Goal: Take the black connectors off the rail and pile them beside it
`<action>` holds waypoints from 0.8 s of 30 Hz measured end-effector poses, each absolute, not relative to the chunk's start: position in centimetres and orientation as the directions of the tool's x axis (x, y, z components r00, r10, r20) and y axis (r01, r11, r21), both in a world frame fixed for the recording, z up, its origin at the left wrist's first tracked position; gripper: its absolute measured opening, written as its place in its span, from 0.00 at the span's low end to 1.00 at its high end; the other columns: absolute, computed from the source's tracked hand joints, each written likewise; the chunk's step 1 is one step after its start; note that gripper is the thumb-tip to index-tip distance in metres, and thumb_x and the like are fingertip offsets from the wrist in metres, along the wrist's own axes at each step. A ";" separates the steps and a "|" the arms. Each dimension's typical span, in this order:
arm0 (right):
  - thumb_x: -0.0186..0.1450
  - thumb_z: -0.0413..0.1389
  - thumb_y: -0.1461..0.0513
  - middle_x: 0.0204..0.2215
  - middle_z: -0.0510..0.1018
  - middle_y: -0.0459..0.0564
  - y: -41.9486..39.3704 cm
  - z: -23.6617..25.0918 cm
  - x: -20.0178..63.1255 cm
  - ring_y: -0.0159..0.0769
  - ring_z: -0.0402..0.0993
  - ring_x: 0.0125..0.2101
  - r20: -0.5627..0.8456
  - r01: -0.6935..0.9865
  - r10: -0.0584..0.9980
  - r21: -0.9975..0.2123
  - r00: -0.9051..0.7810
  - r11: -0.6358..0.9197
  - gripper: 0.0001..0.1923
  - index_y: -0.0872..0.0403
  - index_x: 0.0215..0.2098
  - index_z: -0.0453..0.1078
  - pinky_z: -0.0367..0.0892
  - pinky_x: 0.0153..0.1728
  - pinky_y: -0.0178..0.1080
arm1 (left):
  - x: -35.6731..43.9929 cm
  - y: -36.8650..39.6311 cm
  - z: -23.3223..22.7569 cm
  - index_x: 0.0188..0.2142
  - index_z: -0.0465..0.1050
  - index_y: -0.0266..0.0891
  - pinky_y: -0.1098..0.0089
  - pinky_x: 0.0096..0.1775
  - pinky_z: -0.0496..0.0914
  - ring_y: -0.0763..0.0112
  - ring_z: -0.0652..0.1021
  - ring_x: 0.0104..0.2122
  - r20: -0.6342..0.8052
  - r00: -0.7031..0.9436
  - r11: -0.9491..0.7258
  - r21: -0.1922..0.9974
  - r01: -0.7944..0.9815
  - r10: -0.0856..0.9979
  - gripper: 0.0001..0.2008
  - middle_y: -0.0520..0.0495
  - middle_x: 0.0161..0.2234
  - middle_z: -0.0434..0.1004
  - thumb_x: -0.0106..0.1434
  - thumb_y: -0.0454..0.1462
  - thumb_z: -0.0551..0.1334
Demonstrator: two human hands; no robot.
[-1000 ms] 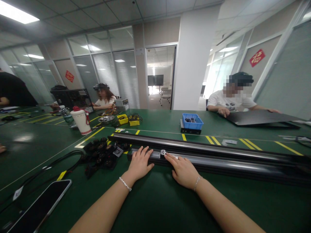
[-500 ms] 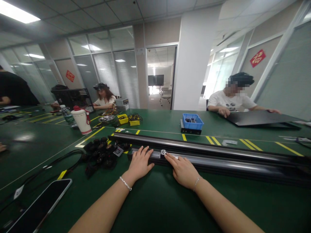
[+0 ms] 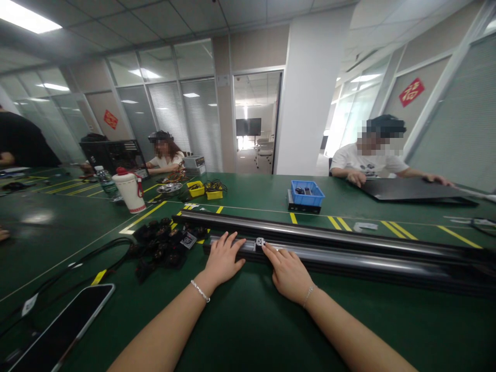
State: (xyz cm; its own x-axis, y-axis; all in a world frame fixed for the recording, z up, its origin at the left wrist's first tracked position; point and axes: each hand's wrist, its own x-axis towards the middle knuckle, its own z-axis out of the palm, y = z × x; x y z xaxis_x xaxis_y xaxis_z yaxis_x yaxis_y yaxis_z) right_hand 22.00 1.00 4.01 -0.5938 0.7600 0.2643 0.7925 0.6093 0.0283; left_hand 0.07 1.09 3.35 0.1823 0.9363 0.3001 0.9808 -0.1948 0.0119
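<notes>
Two long black rails with shiny grey tops lie side by side across the table. My left hand point(image 3: 223, 259) rests with fingers spread on the left end of the near rail point(image 3: 349, 259). Close to its fingertips, a small silver-white round piece with holes point(image 3: 260, 242) sits on this rail. My right hand point(image 3: 291, 274) has its index finger stretched out, the tip touching or almost touching the lower right of that piece. The other right fingers are partly bent over the rail, grasping nothing visible. Behind lies the far rail point(image 3: 310, 231), touched by neither hand.
Left of the rails lie a pile of black parts point(image 3: 160, 248), cables and a phone point(image 3: 65, 325). A white cup point(image 3: 129, 192) and a bottle point(image 3: 106, 183) stand farther back. Beyond the rails are a blue bin point(image 3: 308, 194) and yellow bins point(image 3: 196, 189). A co-worker handles a black panel point(image 3: 406, 189).
My right hand has shifted very slightly left, its index finger staying by the round piece. My left hand stays spread on the rail. The rails have not visibly moved.
</notes>
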 end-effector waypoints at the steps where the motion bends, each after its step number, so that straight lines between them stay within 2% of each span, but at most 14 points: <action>1: 0.55 0.46 0.68 0.61 0.54 0.50 1.0 4.1 22.0 0.41 0.60 0.48 0.261 0.790 0.757 0.035 -0.599 0.612 0.36 0.54 0.63 0.48 0.53 0.46 0.42 | 0.1 1.1 3.4 0.58 0.55 0.53 0.54 0.55 0.52 0.55 0.52 0.60 0.298 0.181 -0.193 0.011 0.981 0.937 0.29 0.49 0.61 0.53 0.57 0.46 0.58; 6: 0.56 0.44 0.68 0.61 0.55 0.46 1.2 4.4 21.9 0.41 0.63 0.45 0.246 0.784 0.752 0.063 -0.611 0.617 0.36 0.48 0.63 0.45 0.55 0.43 0.42 | 0.1 1.1 3.5 0.58 0.54 0.53 0.53 0.55 0.52 0.55 0.51 0.61 0.290 0.181 -0.191 0.004 0.982 0.940 0.30 0.49 0.62 0.52 0.57 0.47 0.58; 13: 0.56 0.45 0.68 0.61 0.54 0.47 1.3 4.7 22.0 0.41 0.62 0.46 0.223 0.792 0.766 0.050 -0.602 0.608 0.37 0.48 0.63 0.45 0.55 0.43 0.42 | 0.0 1.2 3.2 0.59 0.53 0.52 0.54 0.56 0.51 0.56 0.51 0.61 0.305 0.186 -0.197 0.005 0.980 0.934 0.30 0.49 0.62 0.51 0.57 0.47 0.58; 19: 0.56 0.45 0.67 0.58 0.60 0.50 1.2 4.7 21.0 0.41 0.60 0.48 0.268 0.789 0.763 -0.020 -0.588 0.614 0.33 0.53 0.60 0.52 0.53 0.47 0.41 | 0.1 1.2 3.1 0.59 0.52 0.53 0.53 0.56 0.51 0.55 0.52 0.60 0.303 0.190 -0.201 0.005 0.980 0.934 0.32 0.49 0.62 0.52 0.56 0.46 0.59; 24: 0.59 0.44 0.65 0.50 0.68 0.56 1.1 4.0 19.0 0.40 0.62 0.47 0.348 0.859 0.824 -0.087 -0.448 0.504 0.24 0.59 0.54 0.59 0.54 0.47 0.40 | 0.1 1.2 3.3 0.59 0.52 0.54 0.54 0.55 0.52 0.55 0.52 0.61 0.288 0.181 -0.192 0.011 0.981 0.941 0.31 0.50 0.61 0.52 0.56 0.45 0.59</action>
